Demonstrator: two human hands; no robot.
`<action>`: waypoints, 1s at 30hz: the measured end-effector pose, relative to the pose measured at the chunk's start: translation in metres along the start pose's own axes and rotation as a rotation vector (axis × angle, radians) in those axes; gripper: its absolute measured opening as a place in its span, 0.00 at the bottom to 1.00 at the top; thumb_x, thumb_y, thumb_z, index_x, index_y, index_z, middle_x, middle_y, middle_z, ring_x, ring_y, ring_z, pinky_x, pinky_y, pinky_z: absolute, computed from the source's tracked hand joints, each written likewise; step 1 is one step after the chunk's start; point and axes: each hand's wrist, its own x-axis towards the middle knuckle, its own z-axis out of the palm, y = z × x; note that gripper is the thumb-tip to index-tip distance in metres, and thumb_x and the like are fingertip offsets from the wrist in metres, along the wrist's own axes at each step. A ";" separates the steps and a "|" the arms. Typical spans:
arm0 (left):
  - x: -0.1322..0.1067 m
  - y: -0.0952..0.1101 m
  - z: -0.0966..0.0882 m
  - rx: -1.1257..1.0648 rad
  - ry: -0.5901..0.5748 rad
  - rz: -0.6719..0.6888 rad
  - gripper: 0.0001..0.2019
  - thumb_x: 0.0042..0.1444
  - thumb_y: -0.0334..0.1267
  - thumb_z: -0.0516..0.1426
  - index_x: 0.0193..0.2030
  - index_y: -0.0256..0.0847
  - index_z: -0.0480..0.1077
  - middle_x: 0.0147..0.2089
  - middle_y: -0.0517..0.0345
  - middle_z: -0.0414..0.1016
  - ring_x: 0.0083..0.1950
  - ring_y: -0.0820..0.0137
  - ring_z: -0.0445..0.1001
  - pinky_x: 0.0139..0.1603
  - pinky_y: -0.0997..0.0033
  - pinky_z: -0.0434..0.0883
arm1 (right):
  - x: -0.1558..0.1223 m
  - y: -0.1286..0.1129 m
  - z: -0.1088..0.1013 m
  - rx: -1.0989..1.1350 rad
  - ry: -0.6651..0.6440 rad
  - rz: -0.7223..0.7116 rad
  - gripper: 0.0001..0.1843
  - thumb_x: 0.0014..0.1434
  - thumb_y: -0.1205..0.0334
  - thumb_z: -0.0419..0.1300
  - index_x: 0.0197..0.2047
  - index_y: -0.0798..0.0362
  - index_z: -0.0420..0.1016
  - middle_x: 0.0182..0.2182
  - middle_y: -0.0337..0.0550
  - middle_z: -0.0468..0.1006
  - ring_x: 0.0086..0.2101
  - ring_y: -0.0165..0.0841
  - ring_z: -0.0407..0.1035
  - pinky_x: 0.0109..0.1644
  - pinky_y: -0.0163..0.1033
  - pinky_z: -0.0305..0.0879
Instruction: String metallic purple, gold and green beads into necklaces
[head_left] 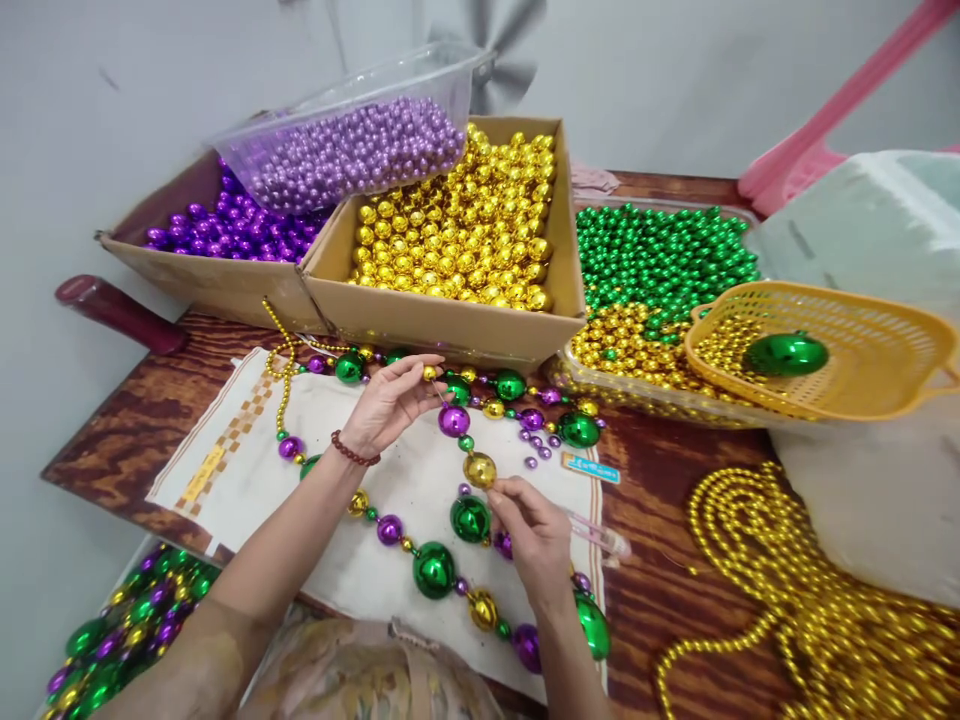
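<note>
My left hand (pixel 390 400) pinches a small gold bead (pixel 429 373) at the top of a short hanging run of beads: a purple bead (pixel 454 420), a small green one, then a gold bead (pixel 480 469). My right hand (pixel 529 535) pinches the string just below that gold bead and also holds a clear lighter (pixel 600 535). A long necklace of large green, purple and gold beads (pixel 433 570) loops over a white cloth (pixel 337 500) beneath both hands.
Cardboard boxes of purple beads (pixel 225 225) and gold beads (pixel 457 230) stand behind, a clear tub of lilac beads (pixel 352 150) on top. A tray of green and gold beads (pixel 652 270) and an orange basket (pixel 825 360) are right. Gold strands (pixel 795 600) lie bottom right; finished necklaces (pixel 127 630) bottom left.
</note>
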 end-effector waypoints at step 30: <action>0.020 -0.089 0.022 0.591 0.144 0.325 0.14 0.64 0.46 0.54 0.49 0.41 0.73 0.32 0.58 0.73 0.30 0.73 0.69 0.33 0.74 0.68 | 0.057 -0.007 -0.006 -0.132 0.069 0.054 0.15 0.55 0.50 0.64 0.39 0.53 0.79 0.20 0.37 0.75 0.20 0.31 0.68 0.26 0.35 0.65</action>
